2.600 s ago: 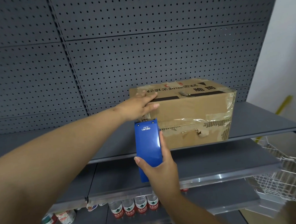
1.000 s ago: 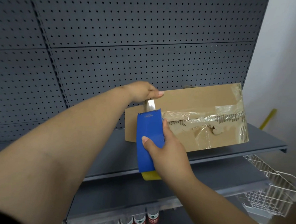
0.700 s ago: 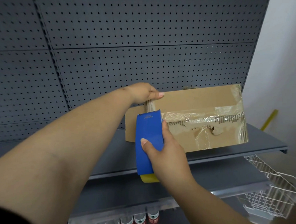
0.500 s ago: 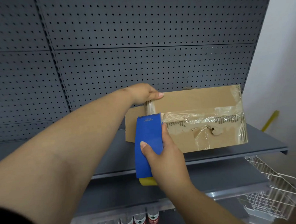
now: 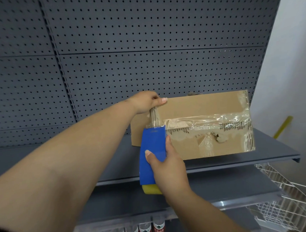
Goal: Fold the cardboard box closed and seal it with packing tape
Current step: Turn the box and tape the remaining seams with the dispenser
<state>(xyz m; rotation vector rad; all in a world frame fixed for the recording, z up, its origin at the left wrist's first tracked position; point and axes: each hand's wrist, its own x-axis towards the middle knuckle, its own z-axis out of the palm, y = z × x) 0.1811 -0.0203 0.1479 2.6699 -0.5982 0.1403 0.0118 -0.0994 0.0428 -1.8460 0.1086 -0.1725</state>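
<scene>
A cardboard box (image 5: 200, 114) sits on a grey shelf (image 5: 254, 155). The left hand (image 5: 146, 102) pins tape at the box's top edge, apparently anchoring it, while the right hand (image 5: 168, 171) grips a blue tape dispenser (image 5: 152, 154) below.

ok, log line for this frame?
phase: taping | left hand: pins tape end on box | right hand: grips blue dispenser | shelf

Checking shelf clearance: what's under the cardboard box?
The cardboard box rests on a grey shelf. Lower down sit another shelf and bottles. The right hand and blue tape dispenser cover part of the box's bottom edge.
</scene>
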